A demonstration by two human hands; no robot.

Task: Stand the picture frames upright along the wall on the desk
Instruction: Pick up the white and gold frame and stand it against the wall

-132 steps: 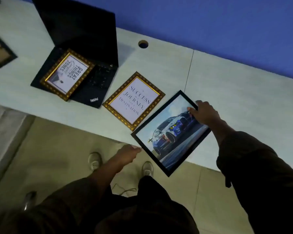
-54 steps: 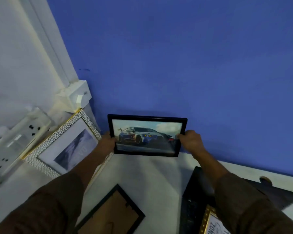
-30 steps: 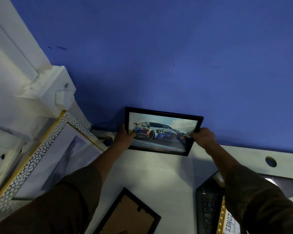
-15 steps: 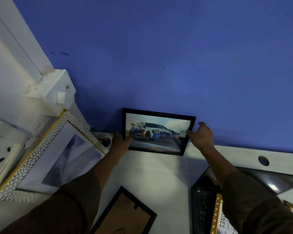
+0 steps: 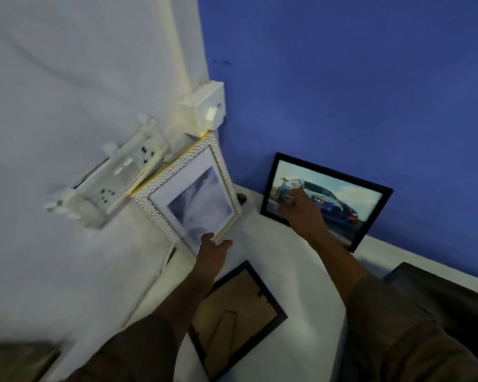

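Note:
The black-framed car picture (image 5: 351, 199) stands on the white desk (image 5: 276, 252), leaning back against the blue wall (image 5: 342, 78). My right hand (image 5: 301, 213) is in front of its lower left part, fingers loosely spread against the glass. To its left, a white pebbled frame (image 5: 193, 199) leans on the white side wall. My left hand (image 5: 213, 248) pinches that frame's lower right corner. A black frame (image 5: 240, 315) lies face down on the desk between my forearms, brown backing and stand up.
A white socket strip (image 5: 116, 183) and a switch box (image 5: 204, 111) are fixed on the side wall just above the pebbled frame. A dark laptop (image 5: 439, 293) sits at the right edge. A cable hole (image 5: 242, 199) lies between the two standing frames.
Both hands have left the car picture's edges; it now leans on the wall by itself. My left hand moved left onto the pebbled frame's corner, my right hand crossed to the picture's left part.

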